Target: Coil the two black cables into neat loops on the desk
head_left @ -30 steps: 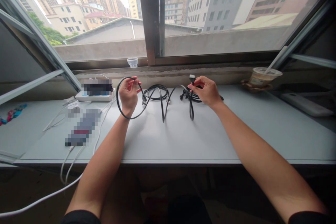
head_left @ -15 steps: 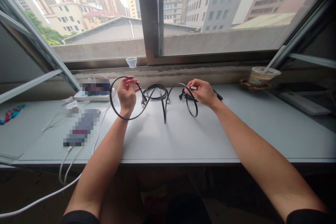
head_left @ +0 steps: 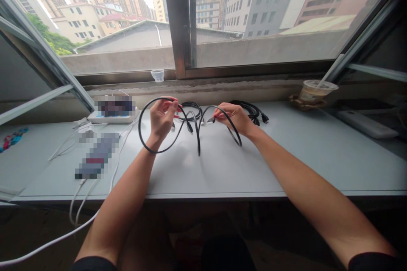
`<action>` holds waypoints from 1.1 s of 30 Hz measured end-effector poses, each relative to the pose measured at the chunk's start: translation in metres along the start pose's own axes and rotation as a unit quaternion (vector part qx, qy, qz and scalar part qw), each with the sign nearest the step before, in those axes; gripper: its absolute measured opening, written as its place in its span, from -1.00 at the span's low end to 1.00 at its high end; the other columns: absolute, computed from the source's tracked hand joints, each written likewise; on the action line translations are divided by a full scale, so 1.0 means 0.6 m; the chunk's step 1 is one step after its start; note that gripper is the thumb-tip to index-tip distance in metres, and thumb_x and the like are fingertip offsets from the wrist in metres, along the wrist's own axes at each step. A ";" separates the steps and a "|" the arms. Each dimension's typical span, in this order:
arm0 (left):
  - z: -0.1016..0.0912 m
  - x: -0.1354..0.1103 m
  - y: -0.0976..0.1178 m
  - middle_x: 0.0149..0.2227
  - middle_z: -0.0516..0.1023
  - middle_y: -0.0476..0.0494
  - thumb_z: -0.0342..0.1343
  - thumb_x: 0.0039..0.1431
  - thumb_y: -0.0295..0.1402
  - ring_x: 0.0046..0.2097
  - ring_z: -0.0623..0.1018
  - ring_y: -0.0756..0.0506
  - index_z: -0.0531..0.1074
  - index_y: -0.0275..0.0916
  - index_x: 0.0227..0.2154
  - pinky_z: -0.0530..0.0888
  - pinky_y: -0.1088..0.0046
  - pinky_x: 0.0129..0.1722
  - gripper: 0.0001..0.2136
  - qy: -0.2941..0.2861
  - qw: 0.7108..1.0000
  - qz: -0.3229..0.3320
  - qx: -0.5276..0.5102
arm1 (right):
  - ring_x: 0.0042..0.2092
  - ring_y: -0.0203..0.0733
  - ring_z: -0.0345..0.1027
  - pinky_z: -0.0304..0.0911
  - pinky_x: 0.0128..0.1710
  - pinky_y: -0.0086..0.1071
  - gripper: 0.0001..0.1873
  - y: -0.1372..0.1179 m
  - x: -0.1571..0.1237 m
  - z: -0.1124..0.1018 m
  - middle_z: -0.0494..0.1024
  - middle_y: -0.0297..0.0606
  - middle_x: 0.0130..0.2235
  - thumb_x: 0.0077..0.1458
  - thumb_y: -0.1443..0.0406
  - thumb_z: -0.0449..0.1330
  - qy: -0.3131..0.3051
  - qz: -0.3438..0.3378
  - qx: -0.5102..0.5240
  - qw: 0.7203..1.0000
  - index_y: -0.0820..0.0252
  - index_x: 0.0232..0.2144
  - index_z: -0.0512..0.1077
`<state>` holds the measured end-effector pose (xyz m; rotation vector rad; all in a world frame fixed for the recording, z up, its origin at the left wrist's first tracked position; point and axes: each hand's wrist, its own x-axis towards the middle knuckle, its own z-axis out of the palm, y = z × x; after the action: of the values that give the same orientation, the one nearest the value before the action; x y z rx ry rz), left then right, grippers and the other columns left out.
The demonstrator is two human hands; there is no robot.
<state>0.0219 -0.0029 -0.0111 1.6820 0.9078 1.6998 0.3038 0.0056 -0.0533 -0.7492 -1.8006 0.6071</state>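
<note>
Between my two hands a black cable hangs in loose loops above the white table. My left hand is closed on it, thumb and fingers pinching it at the top of a wide loop. A black plug hangs just right of those fingers. My right hand pinches the cable near its other end, and a dark connector sticks out leftward from the fingertips. Behind my hands lie a coiled black cable and, partly hidden by my right hand, another black cable coil.
On the left are a white power strip, a blurred-out dark device and white cords. A plastic cup sits on the window ledge. An iced drink with a straw and a white box stand at the right.
Both hands have come closer together, my left hand moving right and my right hand left. My right hand has turned, so the connector now points left. The loops hang slightly lower.
</note>
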 end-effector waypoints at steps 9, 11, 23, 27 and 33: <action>0.041 -0.025 0.033 -0.31 0.60 -0.14 0.36 0.17 0.01 -0.32 0.67 -0.08 0.48 -0.31 -0.17 0.55 0.51 -0.40 -0.55 -0.180 0.967 -0.181 -0.001 | -0.24 -0.17 0.50 0.39 -0.18 -0.29 -0.80 -0.043 -0.003 0.036 0.62 -0.22 -0.24 0.32 0.27 0.23 -0.081 -0.127 -0.133 0.980 0.11 -0.37 0.58; 0.040 -0.025 0.030 -0.28 0.60 -0.15 0.42 0.12 -0.02 -0.27 0.66 -0.07 0.49 -0.31 -0.15 0.56 0.48 -0.32 -0.54 -0.221 0.958 -0.184 -0.009 | -0.18 -0.14 0.52 0.41 -0.12 -0.26 -0.76 -0.046 -0.003 0.040 0.63 -0.18 -0.20 0.33 0.30 0.20 -0.089 -0.146 -0.159 0.972 0.10 -0.38 0.60; 0.038 -0.023 0.014 -0.14 0.70 -0.27 0.42 0.11 -0.24 -0.15 0.68 -0.13 0.57 -0.37 -0.02 0.56 0.35 -0.06 -0.57 -0.202 0.962 -0.180 -0.029 | 0.12 0.12 0.47 0.33 0.22 -0.02 -0.73 -0.056 -0.020 0.064 0.53 -0.03 0.11 0.16 0.06 0.38 -0.108 0.059 -0.180 0.976 0.12 -0.30 0.72; 0.038 -0.024 0.015 -0.04 0.72 -0.37 0.50 0.00 -0.27 -0.07 0.72 -0.21 0.53 -0.38 0.08 0.57 0.21 0.07 -0.41 -0.214 0.935 -0.251 -0.132 | 0.00 -0.01 0.50 0.33 0.07 -0.18 -0.70 -0.063 -0.009 0.054 0.60 -0.12 0.04 0.16 0.08 0.34 -0.132 0.137 -0.071 0.979 0.16 -0.45 0.68; 0.035 -0.024 0.020 0.05 0.69 -0.43 0.50 0.02 -0.30 0.05 0.71 -0.30 0.50 -0.36 0.13 0.54 0.11 0.18 -0.39 -0.232 0.916 -0.257 -0.202 | -0.26 -0.10 0.42 0.27 -0.19 -0.26 -0.59 -0.084 0.000 0.023 0.58 -0.21 -0.40 0.03 -0.03 0.40 -0.146 0.205 0.105 0.962 0.19 -0.56 0.60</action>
<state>0.0442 -0.0202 -0.0108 1.3245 0.6350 0.9868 0.2803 -0.0292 -0.0221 -0.9313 -1.8160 1.2186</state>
